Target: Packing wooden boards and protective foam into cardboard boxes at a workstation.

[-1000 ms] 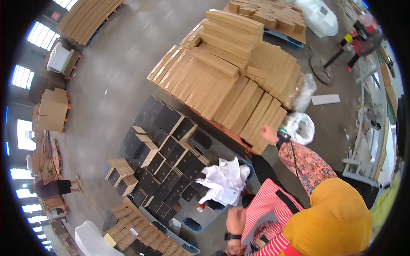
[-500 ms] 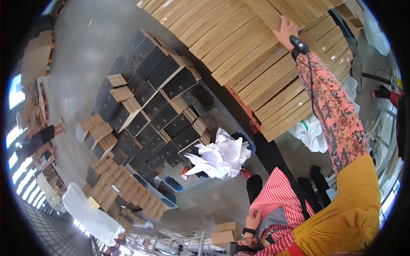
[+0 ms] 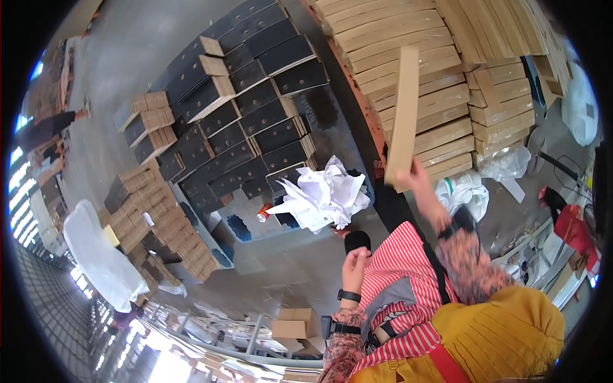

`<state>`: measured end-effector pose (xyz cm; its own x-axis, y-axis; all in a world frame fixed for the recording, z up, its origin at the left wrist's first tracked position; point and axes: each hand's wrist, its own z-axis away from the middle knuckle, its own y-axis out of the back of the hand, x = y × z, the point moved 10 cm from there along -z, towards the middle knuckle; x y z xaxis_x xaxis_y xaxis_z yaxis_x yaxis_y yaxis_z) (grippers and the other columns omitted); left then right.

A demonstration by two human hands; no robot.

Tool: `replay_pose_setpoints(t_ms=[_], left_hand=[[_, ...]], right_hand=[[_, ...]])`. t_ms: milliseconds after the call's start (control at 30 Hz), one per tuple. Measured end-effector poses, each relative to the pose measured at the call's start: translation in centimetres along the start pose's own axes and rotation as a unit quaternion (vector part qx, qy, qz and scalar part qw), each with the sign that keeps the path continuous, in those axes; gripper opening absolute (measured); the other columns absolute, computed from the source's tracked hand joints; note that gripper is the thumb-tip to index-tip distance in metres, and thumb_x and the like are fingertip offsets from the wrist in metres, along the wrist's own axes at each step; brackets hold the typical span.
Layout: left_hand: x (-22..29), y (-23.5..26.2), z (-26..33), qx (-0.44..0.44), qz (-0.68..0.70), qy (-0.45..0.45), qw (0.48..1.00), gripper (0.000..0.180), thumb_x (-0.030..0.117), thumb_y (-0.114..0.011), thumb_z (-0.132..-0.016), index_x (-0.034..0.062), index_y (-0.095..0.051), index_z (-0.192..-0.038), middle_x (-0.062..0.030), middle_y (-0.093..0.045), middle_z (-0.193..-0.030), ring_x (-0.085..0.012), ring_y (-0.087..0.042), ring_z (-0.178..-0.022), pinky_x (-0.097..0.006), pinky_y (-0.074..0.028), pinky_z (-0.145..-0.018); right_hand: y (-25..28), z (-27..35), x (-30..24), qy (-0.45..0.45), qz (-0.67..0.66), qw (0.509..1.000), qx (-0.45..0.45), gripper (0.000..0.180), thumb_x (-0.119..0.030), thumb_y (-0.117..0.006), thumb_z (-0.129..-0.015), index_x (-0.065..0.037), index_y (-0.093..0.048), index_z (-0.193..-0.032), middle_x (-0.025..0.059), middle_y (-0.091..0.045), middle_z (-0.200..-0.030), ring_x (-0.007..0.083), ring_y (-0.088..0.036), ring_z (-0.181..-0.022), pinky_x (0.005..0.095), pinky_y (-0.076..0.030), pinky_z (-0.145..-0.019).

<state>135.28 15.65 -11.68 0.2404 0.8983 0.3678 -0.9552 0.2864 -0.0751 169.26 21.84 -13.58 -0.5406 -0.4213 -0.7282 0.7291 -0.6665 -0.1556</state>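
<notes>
Flat tan cardboard piece (image 3: 403, 118) held upright, slightly tilted.

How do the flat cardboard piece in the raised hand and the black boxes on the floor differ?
The cardboard piece is tan, while the black boxes have dark faces. The cardboard piece is one flat sheet, held up on end by the right hand; the black boxes lie in packed rows. Both look like cardboard.

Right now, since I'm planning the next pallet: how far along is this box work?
Done: rows of dark boxes stand packed together. In hand: the right hand holds one flat cardboard sheet up in front of the stack of flat sheets. Left: that stack, plainly many sheets.
</notes>
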Motion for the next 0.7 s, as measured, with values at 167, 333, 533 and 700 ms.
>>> replay_pose_setpoints(t_ms=[167,333,533,700], left_hand=[[4.2,-1.0,0.1,-0.065,0.299,0.045,0.951,0.079,0.031,-0.075,-0.095,0.0031,-0.03,-0.153,-0.0175,-0.054,-0.14,-0.0243,-0.061,-0.116,-0.039,-0.051,-0.1],[-6.5,13.8,1.2,0.191,0.075,0.03,0.978,0.075,0.014,-0.087,-0.077,-0.0026,-0.047,-0.138,-0.0147,-0.063,-0.119,-0.0281,-0.067,-0.101,-0.041,-0.058,-0.084],[-20.5,27.3,7.0,0.119,0.424,0.16,0.884,0.038,0.028,-0.069,-0.091,0.0033,-0.063,-0.119,-0.0123,-0.07,-0.11,-0.0269,-0.071,-0.098,-0.043,-0.059,-0.086],[-21.1,30.8,6.9,0.086,0.45,0.122,0.881,0.044,0.034,-0.06,-0.095,0.002,-0.061,-0.125,-0.0133,-0.071,-0.113,-0.029,-0.07,-0.101,-0.043,-0.058,-0.089]], right_hand=[[-7.0,20.8,5.8,-0.223,-0.027,0.956,-0.187,0.064,-0.013,-0.071,-0.09,0.0,-0.044,-0.146,0.0077,-0.061,-0.132,0.0165,-0.061,-0.118,0.0316,-0.05,-0.1],[-15.4,28.9,14.3,-0.341,0.116,0.836,-0.413,0.073,-0.034,-0.075,-0.091,0.001,-0.046,-0.147,0.0125,-0.063,-0.129,0.0211,-0.063,-0.114,0.0343,-0.05,-0.099],[-32.2,18.7,20.2,-0.121,0.571,0.568,-0.58,0.067,-0.062,-0.068,-0.085,0.0,-0.071,-0.11,0.0211,-0.073,-0.094,0.038,-0.07,-0.087,0.0451,-0.055,-0.083],[-39.1,-7.8,15.4,0.322,0.479,0.811,-0.093,0.038,-0.025,-0.07,-0.085,-0.003,-0.07,-0.116,0.0201,-0.068,-0.115,0.0373,-0.064,-0.111,0.0461,-0.051,-0.096]])
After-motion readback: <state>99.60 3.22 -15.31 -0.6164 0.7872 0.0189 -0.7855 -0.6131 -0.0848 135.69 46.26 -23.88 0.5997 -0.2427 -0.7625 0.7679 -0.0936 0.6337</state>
